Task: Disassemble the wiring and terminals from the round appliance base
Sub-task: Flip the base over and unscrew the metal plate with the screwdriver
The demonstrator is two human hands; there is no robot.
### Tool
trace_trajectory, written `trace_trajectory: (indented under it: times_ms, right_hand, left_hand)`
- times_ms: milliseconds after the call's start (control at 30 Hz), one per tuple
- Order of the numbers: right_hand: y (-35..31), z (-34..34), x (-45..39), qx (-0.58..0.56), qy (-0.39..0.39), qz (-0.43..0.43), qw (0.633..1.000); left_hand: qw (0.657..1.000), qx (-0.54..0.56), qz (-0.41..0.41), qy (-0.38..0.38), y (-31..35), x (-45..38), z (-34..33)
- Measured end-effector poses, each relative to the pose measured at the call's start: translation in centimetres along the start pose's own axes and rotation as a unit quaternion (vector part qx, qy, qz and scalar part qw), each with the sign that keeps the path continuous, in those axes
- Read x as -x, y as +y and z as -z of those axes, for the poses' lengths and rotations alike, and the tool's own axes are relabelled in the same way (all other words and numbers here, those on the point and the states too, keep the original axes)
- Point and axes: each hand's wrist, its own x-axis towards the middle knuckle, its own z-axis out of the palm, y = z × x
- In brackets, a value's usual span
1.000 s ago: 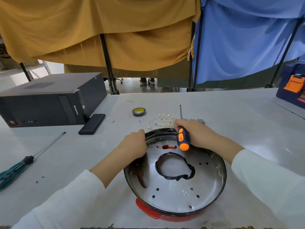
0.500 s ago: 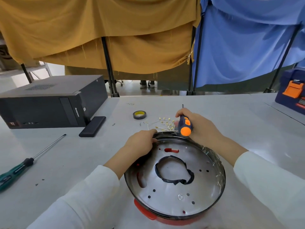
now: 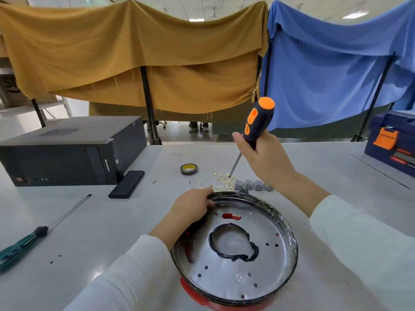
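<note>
Backdrop: mustard cloth and blue cloth hang on stands beyond the grey table [image 3: 314, 176]; I place everything else from the round base.
Left hand [image 3: 190, 206]: my fingers curl over the far-left rim of the round base [image 3: 235, 250], pinning it flat on the table.
Right hand [image 3: 262, 158]: raised beyond the base, I grip the orange-and-black screwdriver [image 3: 256, 124], handle up, tip down among the wires and gold terminals [image 3: 221, 181].
Task thing: that bundle lies on the table just past the far rim, some strands reaching the rim.
Doing it well: I judge I should keep the base pinned and tease strands free with the tip, levering gently so nothing snaps or skids.
Beside it: grey blocks [image 3: 251, 185] right of the bundle; tape roll [image 3: 188, 169] beyond it.
Hard to tell: whether any wire is fastened to the base; my left fingertips hide that part of the rim.
Cut off: green screwdriver [image 3: 33, 236], far left.
</note>
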Motion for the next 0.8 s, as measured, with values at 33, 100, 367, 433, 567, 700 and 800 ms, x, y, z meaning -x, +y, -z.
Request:
trace_trajectory:
  times_ms: [33,100,367,433,567,700,800]
  right_hand:
    - [-0.3,-0.1,0.0,-0.023,0.011,0.003,1.000]
    - [-0.8,-0.3,0.2,-0.059,0.028,0.008,0.998]
    - [-0.2,-2.5,2.1,-0.099,0.005,-0.017,0.995]
    - [0.0,-3.0,2.3,-0.093,0.003,-0.025,0.995]
    - [0.2,-3.5,2.5,-0.087,0.010,-0.033,0.996]
    - [0.3,-3.5,2.4,-0.090,0.020,-0.041,0.995]
    - [0.4,-3.5,2.6,-0.098,0.029,-0.049,0.994]
  left_hand:
    - [1.000,-0.003,0.000,0.000,0.0,0.0,0.0]
    - [1.000,-0.008,-0.001,0.001,0.0,0.0,0.0]
    - [1.000,-0.005,-0.002,0.009,0.0,0.0,-0.2]
    - [1.000,-0.006,0.000,0.009,0.0,-0.1,-0.3]
    - [1.000,-0.008,0.000,0.008,-0.2,-0.2,-0.4]
    - [1.000,-0.007,-0.001,0.012,-0.2,-0.3,-0.5]
    - [1.000,-0.007,-0.004,0.015,-0.3,-0.2,-0.5]
